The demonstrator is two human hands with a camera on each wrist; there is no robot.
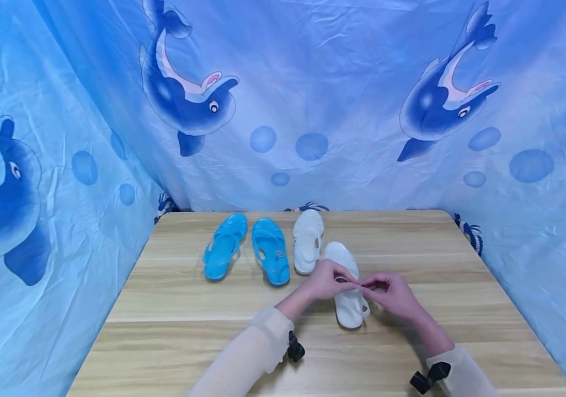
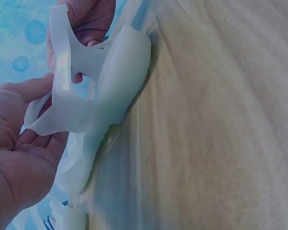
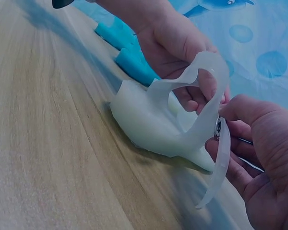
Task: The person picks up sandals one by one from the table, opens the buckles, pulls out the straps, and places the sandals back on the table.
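Note:
A white jelly sandal [image 1: 350, 310] lies sole down on the table, its toe pointing away from me. From its left side my left hand [image 1: 324, 280] pinches the ankle strap [image 2: 62, 62]. My right hand [image 1: 393, 293] meets it from the right, thumb and fingers pinching the strap by a small metal buckle [image 3: 218, 128]. The fingertips of both hands come together above the sandal. A loose strap end [image 3: 222, 167] hangs below the right fingers in the right wrist view. Fingers partly cover the buckle, so how far the strap is threaded is unclear.
Another white sandal [image 1: 306, 251] stands just beyond, left of the held one. Farther left are two blue sandals, one [image 1: 222, 251] angled outward and one [image 1: 271, 251] beside it. Dolphin-printed cloth [image 1: 283, 99] hangs behind the wooden table [image 1: 174, 342].

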